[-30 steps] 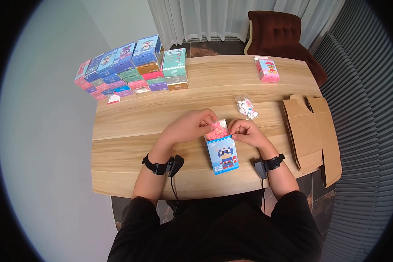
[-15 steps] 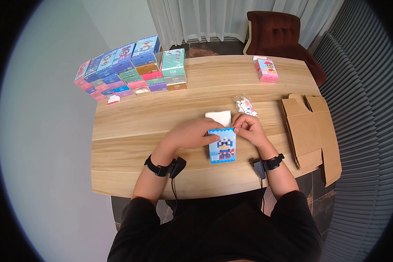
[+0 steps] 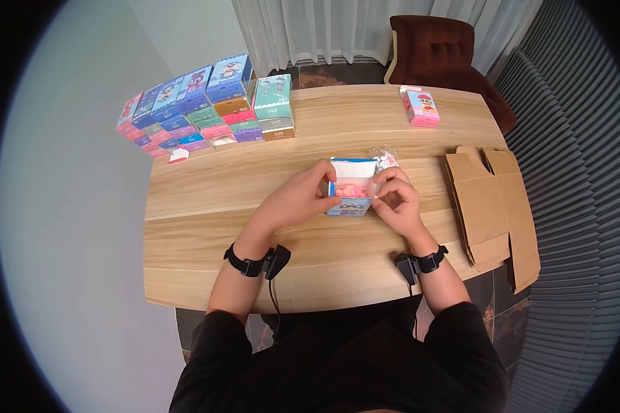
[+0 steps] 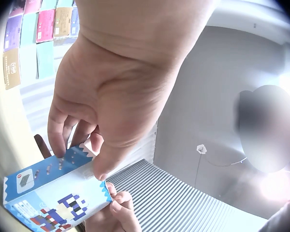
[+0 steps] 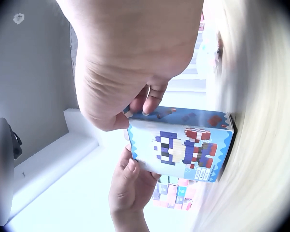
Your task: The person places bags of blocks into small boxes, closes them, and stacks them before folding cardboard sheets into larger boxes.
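A light blue toy-brick box (image 3: 348,208) with a pixel figure on its front stands upright on the table, its top open toward me. Pink pieces in a clear bag (image 3: 352,191) show inside the box mouth, and a white-lined lid flap (image 3: 353,168) stands up at the back. My left hand (image 3: 295,198) grips the box's left side, thumb on the front face and fingers at the side in the left wrist view. With thumb and fingertips, my right hand (image 3: 401,205) pinches the upper right edge. Behind the box lies a bag of white pieces (image 3: 386,159), partly hidden.
Several stacked colourful boxes (image 3: 193,103) stand at the back left. A pink box (image 3: 421,109) lies at the back right. Flattened brown cardboard (image 3: 486,213) covers the table's right edge, with a brown chair (image 3: 434,51) beyond the table.
The bag of pink pieces, held above the box mouth earlier, is now down inside. The box has moved away from me and tipped upright, and my left hand has shifted to its left side.
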### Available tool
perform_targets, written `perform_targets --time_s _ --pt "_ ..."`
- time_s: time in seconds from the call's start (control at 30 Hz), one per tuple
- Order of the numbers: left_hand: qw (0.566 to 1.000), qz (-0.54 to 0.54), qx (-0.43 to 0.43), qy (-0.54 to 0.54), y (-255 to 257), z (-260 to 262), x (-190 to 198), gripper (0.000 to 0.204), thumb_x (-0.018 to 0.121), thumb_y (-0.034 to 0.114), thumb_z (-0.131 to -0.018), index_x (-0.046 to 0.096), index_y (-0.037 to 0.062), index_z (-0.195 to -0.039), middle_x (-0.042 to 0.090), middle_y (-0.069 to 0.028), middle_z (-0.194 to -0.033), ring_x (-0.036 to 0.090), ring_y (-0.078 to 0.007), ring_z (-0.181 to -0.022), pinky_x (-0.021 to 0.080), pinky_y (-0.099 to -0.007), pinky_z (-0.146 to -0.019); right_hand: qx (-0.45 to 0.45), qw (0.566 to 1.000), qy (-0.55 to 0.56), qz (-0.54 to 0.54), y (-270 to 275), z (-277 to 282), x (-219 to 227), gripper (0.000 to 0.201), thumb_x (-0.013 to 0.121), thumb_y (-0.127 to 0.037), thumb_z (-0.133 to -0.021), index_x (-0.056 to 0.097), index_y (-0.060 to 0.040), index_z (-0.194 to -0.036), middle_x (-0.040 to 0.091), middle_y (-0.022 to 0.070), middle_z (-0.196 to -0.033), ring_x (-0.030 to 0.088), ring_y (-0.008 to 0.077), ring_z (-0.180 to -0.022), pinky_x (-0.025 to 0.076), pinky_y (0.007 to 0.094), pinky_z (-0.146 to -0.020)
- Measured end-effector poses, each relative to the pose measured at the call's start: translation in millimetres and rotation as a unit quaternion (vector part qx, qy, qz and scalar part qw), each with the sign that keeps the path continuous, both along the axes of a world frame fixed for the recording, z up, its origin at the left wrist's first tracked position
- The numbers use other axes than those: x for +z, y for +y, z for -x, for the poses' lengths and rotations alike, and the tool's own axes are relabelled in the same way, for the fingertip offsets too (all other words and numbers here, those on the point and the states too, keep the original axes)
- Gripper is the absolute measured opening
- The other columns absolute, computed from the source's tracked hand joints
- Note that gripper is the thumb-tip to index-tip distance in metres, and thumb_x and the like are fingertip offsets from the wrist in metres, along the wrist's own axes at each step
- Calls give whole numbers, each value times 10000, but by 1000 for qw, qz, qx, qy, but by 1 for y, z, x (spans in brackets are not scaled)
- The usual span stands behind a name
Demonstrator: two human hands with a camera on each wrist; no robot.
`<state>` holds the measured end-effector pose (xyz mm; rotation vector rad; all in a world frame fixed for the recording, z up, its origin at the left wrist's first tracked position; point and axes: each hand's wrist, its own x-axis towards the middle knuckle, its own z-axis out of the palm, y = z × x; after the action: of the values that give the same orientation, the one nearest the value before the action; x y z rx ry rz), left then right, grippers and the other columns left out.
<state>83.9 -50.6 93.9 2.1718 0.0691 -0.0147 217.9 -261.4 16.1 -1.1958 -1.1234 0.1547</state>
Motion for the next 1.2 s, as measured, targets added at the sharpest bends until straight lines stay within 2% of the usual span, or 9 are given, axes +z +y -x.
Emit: perform_targets --time_s 0.1,0.23,0.4,0.5,0.6,0.83,0.93,1.03,1.2 --pt "999 43 7 -12 4 1 -2 348 710 101 -845 459 59 -1082 590 -107 -1015 643 -206 -857 520 -316 -720 -7 998 62 -2 3 2 2 436 707 72 -746 549 -55 -1133 481 108 -1245 506 166 -1063 455 311 -872" --pt "999 11 -6 -40 7 3 -4 345 711 125 -835 465 56 -1065 590 -138 -803 572 -244 -681 440 -356 -612 -1 995 74 67 5 -3 -10 688 762 27 -734 455 -74 -1341 456 95 -1338 501 168 -1083 442 297 -891" --pt "999 -30 -34 -20 7 7 8 333 701 91 -819 510 54 -1089 608 -130 -866 573 -278 -742 451 -376 -662 -1 991 -6 135 7 -3 -20 657 775 5 -717 500 -54 -1310 490 87 -1301 500 180 -1041 436 301 -887" --pt "995 -44 -60 -63 8 10 10 342 692 101 -821 548 60 -1128 605 -126 -1001 587 -295 -880 478 -385 -750 8 989 -5 151 7 -5 -28 598 771 -1 -712 537 -47 -1260 527 81 -1230 501 182 -1015 435 311 -884" --pt "991 -68 -82 -77 9 12 13 393 682 95 -838 551 74 -1207 564 -93 -1129 581 -247 -961 515 -366 -810 9 989 6 147 7 -5 -29 572 767 0 -710 549 -47 -1237 552 71 -1156 507 182 -994 435 316 -877" --pt "984 -120 -84 -96 9 14 8 386 662 156 -863 560 73 -1226 569 -120 -1120 576 -303 -992 489 -390 -834 3 991 24 132 8 -3 -34 582 770 0 -725 531 -34 -1255 563 53 -1079 515 162 -974 436 309 -871" --pt "986 -133 -79 -58 8 15 16 387 643 177 -876 562 80 -1242 570 -125 -1119 572 -319 -1018 481 -403 -850 16 992 48 120 9 -1 -32 622 766 6 -739 495 -33 -1297 559 59 -1122 517 152 -976 439 305 -872" --pt "983 -168 -76 -14 5 15 17 381 615 186 -888 571 87 -1253 567 -133 -1126 575 -323 -1041 481 -415 -872 20 992 48 115 6 4 -26 666 713 77 -768 406 -69 -1340 514 85 -1265 492 191 -1183 373 363 -1013" --pt "982 -176 -69 -19 5 15 8 364 600 190 -895 585 99 -1247 576 -145 -1113 576 -324 -1038 478 -410 -875 31 997 73 15 13 8 -20 525 697 66 -782 474 -68 -1238 501 102 -1276 506 196 -1147 424 325 -937"
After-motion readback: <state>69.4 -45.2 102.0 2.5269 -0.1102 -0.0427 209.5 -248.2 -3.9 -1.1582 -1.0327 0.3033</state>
